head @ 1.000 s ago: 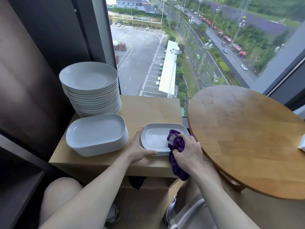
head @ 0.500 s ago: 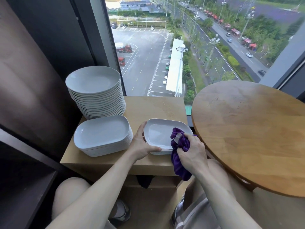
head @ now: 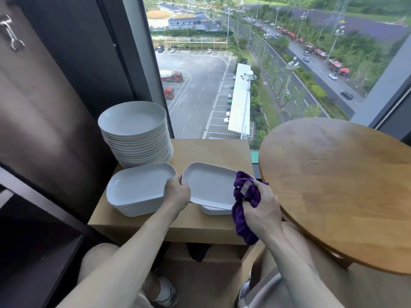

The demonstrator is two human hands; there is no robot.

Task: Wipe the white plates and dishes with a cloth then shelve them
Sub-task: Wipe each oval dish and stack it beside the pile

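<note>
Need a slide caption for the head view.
Left hand holds a white rectangular dish tilted; right hand grips a purple cloth at its rim.

I am sitting in what is looking like the dining room of a restaurant or canteen, high up in a tall building. A low wood cabinet (head: 211,150) is standing in front of me, carrying a tall stack of round plates (head: 133,121) at its far left corner and a stack of oblong dishes (head: 138,187) just in front of that, more matching white crockery than a home is usually keeping. Right behind the cabinet a tall window (head: 200,63) is looking down on a car park (head: 195,101) and a road (head: 311,70). A round table (head: 333,185) is standing just right of the cabinet; dark panelling (head: 44,107) and a dark shelf (head: 33,263) are flanking it on the left.
</note>
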